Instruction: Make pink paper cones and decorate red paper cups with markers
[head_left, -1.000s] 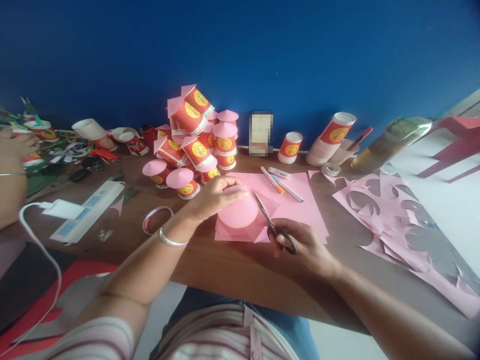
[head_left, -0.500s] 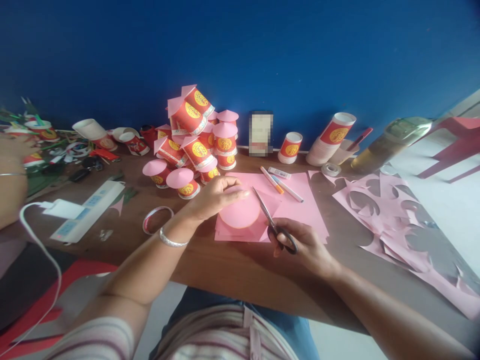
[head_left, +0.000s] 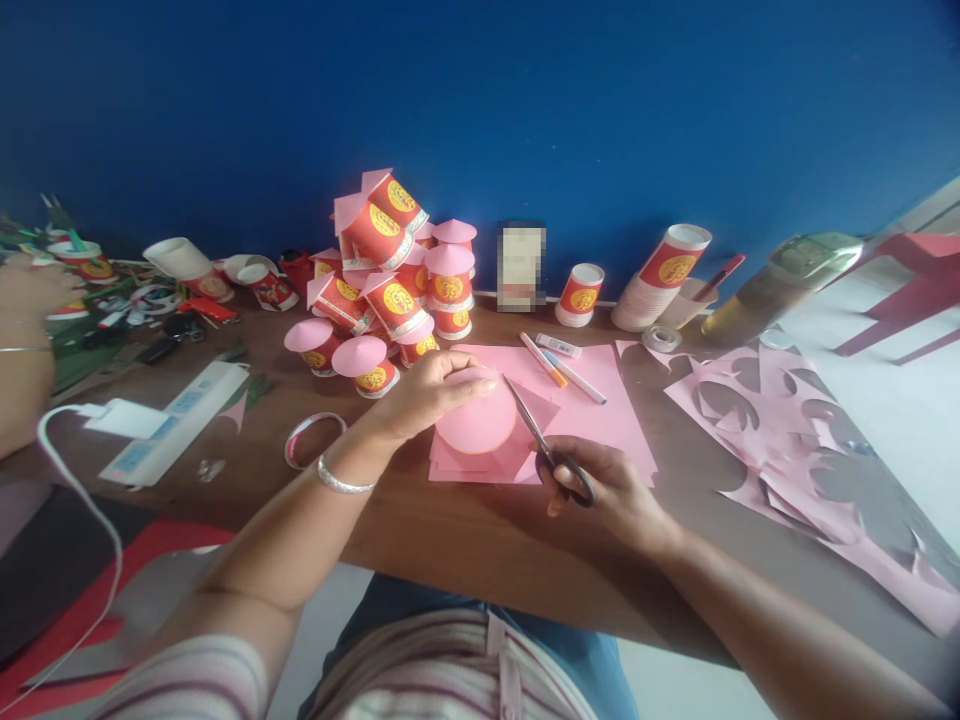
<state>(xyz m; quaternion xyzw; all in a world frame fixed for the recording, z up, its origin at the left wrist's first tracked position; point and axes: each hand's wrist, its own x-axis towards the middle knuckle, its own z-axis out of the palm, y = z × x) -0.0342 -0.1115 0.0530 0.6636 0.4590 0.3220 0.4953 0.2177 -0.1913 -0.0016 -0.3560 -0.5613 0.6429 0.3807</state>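
My left hand (head_left: 439, 395) pinches the upper edge of a pink paper circle (head_left: 477, 425), thumb on top. The circle has a thin orange line along its lower rim. In my right hand (head_left: 600, 480) is a pair of scissors (head_left: 541, 440) with dark handles, its blades pointing up and left beside the circle's right edge. Whether the blades are parted is hard to see. Beneath lie pink paper sheets (head_left: 607, 420), with markers (head_left: 574, 378) resting on them.
Red paper cups with pink cone tops (head_left: 390, 310) are piled behind my left hand. Pink paper offcuts (head_left: 780, 430) lie at the right, near stacked cups (head_left: 652, 280) and a tape roll (head_left: 663, 340). A power strip (head_left: 176, 425) and another person's arm (head_left: 26, 350) are at the left.
The pink circle and my left hand have shifted very slightly left. The scissors have barely moved; the rest looks the same.
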